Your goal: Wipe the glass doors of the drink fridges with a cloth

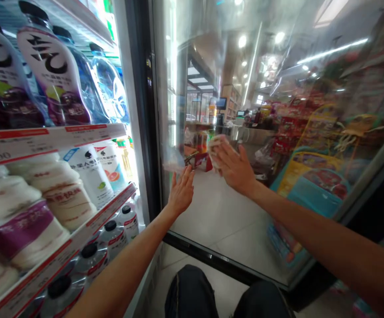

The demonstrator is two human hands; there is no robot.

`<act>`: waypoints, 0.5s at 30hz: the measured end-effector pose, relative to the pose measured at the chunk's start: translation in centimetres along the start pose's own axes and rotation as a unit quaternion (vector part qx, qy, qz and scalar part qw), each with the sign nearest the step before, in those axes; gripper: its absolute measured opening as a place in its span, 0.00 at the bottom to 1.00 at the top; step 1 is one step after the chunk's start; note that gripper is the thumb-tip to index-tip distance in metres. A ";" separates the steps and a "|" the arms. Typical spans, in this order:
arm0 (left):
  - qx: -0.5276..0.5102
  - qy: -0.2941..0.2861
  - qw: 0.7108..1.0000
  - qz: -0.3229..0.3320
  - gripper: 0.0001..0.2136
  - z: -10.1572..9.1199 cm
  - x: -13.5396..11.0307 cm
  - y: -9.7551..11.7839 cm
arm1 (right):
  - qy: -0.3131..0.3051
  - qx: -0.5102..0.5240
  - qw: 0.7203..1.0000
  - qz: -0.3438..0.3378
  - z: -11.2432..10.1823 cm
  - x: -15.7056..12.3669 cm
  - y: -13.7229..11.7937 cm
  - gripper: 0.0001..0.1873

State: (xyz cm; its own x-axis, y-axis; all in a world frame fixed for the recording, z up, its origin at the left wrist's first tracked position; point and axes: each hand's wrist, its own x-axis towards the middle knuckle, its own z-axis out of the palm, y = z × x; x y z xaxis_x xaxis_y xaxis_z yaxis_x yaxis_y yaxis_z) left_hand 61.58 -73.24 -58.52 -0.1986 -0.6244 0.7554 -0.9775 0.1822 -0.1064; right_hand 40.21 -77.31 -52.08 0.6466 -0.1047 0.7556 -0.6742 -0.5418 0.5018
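Observation:
An open glass fridge door (278, 212) stands in front of me, full of shop reflections. My left hand (181, 191) lies flat against the glass near the door's inner edge, fingers stretched out. My right hand (233, 165) presses a crumpled white cloth (216, 148) onto the glass a little higher and to the right, fingers spread over it. Both forearms reach forward from the bottom of the view.
To the left, fridge shelves (62, 134) with red price strips hold purple-labelled bottles (51, 70), white drink bottles (61, 192) and black-capped bottles (114, 227) below. The dark door frame (142, 110) stands between shelves and glass. My knees (192, 293) show at the bottom.

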 end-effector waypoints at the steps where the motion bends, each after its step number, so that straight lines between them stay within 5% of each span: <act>1: -0.008 0.001 1.000 -0.006 0.25 -0.1 0.0 -0.1 | 0.005 -0.001 0.999 0.032 0.0 0.8 0.2 0.23; 5: -0.078 0.049 0.994 -0.052 0.24 -0.9 0.3 1.0 | -0.009 0.013 0.999 -0.036 1.2 -0.1 -2.3 0.23; 9: -0.217 0.134 0.967 -0.023 0.20 -1.7 0.9 4.9 | -0.028 0.044 0.996 -0.070 2.2 -2.7 -4.7 0.23; 15: -0.315 0.222 0.921 -0.051 0.25 0.9 3.0 11.1 | 0.054 0.003 0.998 -0.038 -1.1 -2.4 -0.6 0.16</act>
State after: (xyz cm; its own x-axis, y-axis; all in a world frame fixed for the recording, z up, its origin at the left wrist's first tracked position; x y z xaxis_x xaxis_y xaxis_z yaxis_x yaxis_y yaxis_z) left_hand 50.11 -73.76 -58.00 0.0772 -0.3156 0.9457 -0.7270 0.6313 0.2700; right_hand 38.66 -75.81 -53.70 0.6525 0.0273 0.7573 -0.6227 -0.5502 0.5563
